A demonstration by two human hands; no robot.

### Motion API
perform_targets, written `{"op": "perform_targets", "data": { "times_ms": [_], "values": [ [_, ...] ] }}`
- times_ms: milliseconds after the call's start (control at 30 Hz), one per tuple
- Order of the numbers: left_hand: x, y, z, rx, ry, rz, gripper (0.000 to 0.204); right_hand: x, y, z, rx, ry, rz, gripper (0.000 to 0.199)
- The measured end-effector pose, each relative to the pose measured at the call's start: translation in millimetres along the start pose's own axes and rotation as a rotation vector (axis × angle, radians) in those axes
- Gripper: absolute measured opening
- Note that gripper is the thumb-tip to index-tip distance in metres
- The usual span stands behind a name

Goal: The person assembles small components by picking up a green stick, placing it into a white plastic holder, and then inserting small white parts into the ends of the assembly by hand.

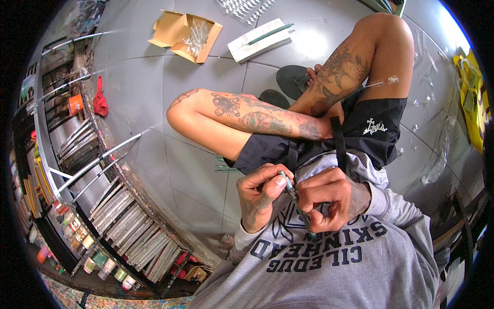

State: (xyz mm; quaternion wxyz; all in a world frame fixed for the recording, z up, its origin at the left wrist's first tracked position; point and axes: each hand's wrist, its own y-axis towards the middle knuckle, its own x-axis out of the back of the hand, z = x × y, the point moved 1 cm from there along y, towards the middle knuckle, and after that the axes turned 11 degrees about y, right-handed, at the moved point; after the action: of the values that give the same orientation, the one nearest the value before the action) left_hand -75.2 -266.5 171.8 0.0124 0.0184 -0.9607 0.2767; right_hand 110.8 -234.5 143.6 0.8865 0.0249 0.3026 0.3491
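— Tool first: what is it, and where?

— Thin teal rod [297, 202], slanted, held close in front of the person's chest, over the grey sweatshirt [355, 268]. Its upper tip sits by the left thumb; its lower end pokes out below the right hand.

— How do the hands sit on it?

— Left hand [259, 193] has its fingers curled in, thumb and forefinger pinched at the rod's upper tip. Right hand [329, 198] is closed in a loose fist around the rod's middle, fingers wrapped over it. Both hands nearly touch each other.

— And around them?

— Person sits on a grey tiled floor [195, 170] with tattooed legs crossed, in black shorts [370, 129]. Dark sandals [293, 80] lie by the feet. Farther off on the floor are an open cardboard box [177, 33] with clear slender pieces inside, and a white flat box [254, 44] with another teal rod lying on top.

— Anything to the left?

— Metal rack [87, 154] with stacked flat panels, a red cloth [100, 103] hanging on it, and small paint jars [98, 260] lined up along the bottom edge.
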Motion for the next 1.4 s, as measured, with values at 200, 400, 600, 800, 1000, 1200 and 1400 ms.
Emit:
{"op": "perform_targets", "data": {
  "times_ms": [200,400,600,800,1000,1200,1400],
  "values": [
    [-1,-1,-3,-0.004,-0.022,0.005,0.022,-1,-1,1,-0.013,0.05,0.01,0.015],
    [0,0,-5,0.016,0.024,0.01,0.022,-1,-3,5,-0.055,0.073,0.034,0.017],
    [-1,-1,-5,0.026,0.038,-0.019,0.022,-3,-6,6,-0.092,0.091,0.048,0.017],
    [-4,0,-4,-0.01,0.019,-0.045,0.021,-3,-9,6,-0.095,0.105,0.071,0.019],
    [-2,0,-1,-0.001,0.003,-0.049,0.02,-4,-11,8,-0.121,0.161,0.086,0.017],
    [-2,1,-1,0.002,0.002,-0.057,0.019,-6,-17,5,-0.145,0.19,0.098,0.017],
    [-2,0,4,0.026,0.016,-0.115,0.022,-6,-17,7,-0.153,0.2,0.12,0.017]
  ]
}}
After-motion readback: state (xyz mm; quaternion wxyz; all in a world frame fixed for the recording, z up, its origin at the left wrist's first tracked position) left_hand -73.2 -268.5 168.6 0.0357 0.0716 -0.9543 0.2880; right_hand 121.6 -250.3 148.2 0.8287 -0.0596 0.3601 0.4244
